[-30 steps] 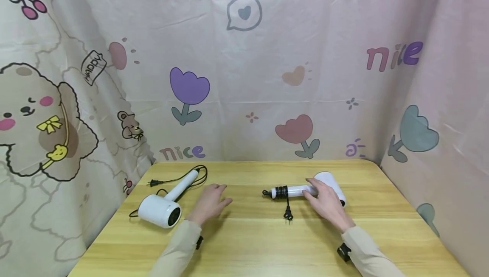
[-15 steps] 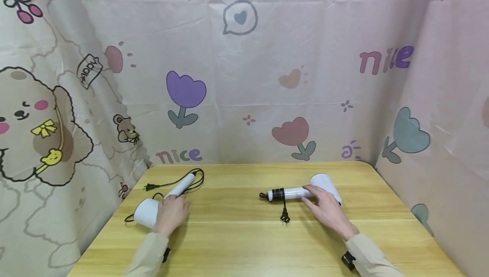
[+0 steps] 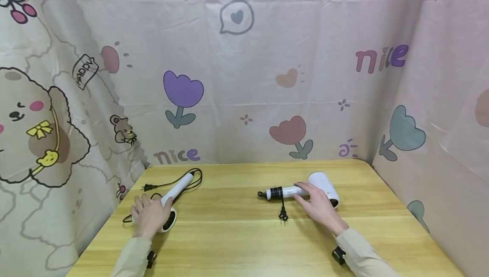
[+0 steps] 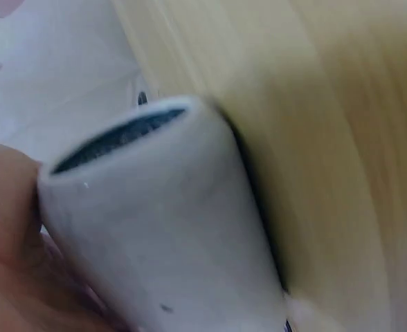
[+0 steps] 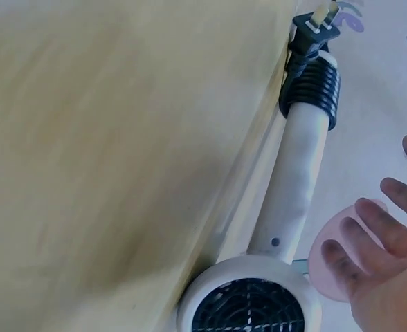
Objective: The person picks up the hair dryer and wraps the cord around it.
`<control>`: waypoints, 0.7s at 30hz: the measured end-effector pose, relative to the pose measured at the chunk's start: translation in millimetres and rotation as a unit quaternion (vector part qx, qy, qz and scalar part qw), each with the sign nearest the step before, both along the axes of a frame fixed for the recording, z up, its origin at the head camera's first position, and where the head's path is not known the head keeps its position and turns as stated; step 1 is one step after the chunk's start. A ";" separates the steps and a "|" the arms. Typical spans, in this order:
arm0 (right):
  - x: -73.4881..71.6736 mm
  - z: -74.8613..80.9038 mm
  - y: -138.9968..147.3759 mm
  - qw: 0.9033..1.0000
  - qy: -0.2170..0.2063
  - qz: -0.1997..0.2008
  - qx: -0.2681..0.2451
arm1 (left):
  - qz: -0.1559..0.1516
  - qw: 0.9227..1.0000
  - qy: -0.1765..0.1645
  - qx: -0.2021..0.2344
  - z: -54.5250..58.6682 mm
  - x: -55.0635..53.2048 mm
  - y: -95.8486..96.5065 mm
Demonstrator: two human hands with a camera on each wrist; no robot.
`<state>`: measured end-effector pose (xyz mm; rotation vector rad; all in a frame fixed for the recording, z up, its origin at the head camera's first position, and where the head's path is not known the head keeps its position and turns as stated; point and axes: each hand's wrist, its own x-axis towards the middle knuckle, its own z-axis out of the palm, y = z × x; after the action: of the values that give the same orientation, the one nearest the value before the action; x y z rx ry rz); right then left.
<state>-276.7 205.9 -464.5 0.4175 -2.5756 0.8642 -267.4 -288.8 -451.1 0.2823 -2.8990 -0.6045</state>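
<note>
Hair dryer [image 4: 165, 214] lies under your left hand [image 3: 150, 215], handle [image 3: 177, 188] slanting toward the table's [image 3: 237, 234] back edge; whether you're gripping, I can't tell.

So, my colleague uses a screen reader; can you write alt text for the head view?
A person's left hand partly covers the left hair dryer, while the right hand is over the right hair dryer. Both white dryers lie on a wooden table before a patterned curtain.
</note>
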 end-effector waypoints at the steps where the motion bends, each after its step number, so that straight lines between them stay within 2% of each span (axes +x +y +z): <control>1: -0.2 0.7 -1.3 1.000 -0.002 -0.003 0.001 | 0.013 1.000 -0.008 0.004 0.5 -0.4 -1.8; 3: -0.2 1.8 -3.1 1.000 -0.009 -0.011 0.001 | 0.033 0.999 -0.028 0.014 1.4 -1.2 -5.0; 5: 0.0 2.2 -3.8 1.000 -0.015 -0.018 0.000 | 0.040 0.998 -0.041 0.014 2.0 -1.7 -8.0; 11: -0.5 0.7 -6.7 1.000 -0.023 -0.020 -0.003 | 0.007 0.999 -0.027 0.035 2.9 -1.2 -16.5; 15: -1.2 -1.8 -8.2 1.000 -0.012 -0.022 0.005 | 0.003 0.999 -0.020 0.040 3.5 0.0 -17.9; 21: -0.2 -3.4 -10.4 1.000 -0.010 -0.024 -0.002 | 0.011 0.995 -0.063 0.078 8.7 -4.0 -22.0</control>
<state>-276.9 195.6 -467.9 0.3463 -2.5903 0.8602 -271.5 -310.9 -442.4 0.3855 -2.9686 -0.8412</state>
